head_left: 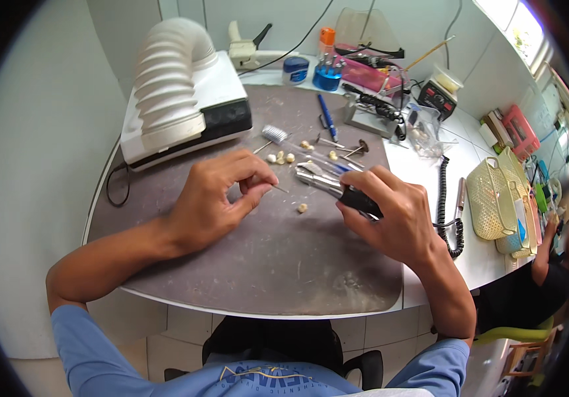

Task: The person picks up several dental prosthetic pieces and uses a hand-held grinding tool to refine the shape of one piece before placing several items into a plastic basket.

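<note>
My left hand (221, 195) pinches a thin metal bur (279, 188) by its shank, its tip pointing right over the grey work mat (264, 264). Gripping the black body of a silver rotary handpiece (327, 183), my right hand (390, 212) aims the tool's nose left toward the bur. A small cream tooth piece (302, 208) lies on the mat just below the two hands. Three more cream pieces (280, 157) sit behind my left hand.
A white dust extractor with a ribbed hose (178, 99) stands at the back left. Loose burs, a small brush (273, 134) and a blue pen (326, 116) lie behind the hands. A coiled black cord (444, 205) and cream baskets (496, 198) are on the right.
</note>
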Motion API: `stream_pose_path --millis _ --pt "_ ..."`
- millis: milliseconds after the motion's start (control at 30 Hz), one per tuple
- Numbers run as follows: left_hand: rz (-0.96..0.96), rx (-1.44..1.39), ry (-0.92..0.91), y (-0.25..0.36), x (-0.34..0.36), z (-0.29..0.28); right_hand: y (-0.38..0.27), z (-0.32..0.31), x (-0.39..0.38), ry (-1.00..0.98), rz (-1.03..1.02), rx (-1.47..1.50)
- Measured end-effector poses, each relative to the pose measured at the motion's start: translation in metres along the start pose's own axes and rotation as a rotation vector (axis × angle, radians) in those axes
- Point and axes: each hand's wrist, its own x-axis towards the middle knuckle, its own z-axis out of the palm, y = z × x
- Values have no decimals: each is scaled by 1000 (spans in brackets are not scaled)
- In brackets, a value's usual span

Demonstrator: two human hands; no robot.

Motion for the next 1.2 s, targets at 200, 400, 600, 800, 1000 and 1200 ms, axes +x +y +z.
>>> stream_pose_path --millis 200,400,600,800,1000,1200 --pt "-99 -77 12 -3 -7 -7 -17 8 -3 -97 -3 4" --pt "-95 -107 -4 -5 -12 -4 -17 13 -2 -95 45 -13" --pt "-58 -71 -8 -6 -11 -4 -17 15 -1 -81 12 -2" --pt "48 -51 34 -7 -13 -1 -18 15 -2 -76 -14 -40" --pt "93 73 -13 -1 -14 -6 -16 15 -4 -87 -72 -102" --pt "-147 -133 -114 -1 -13 -5 -14 15 -4 -94 -96 -87"
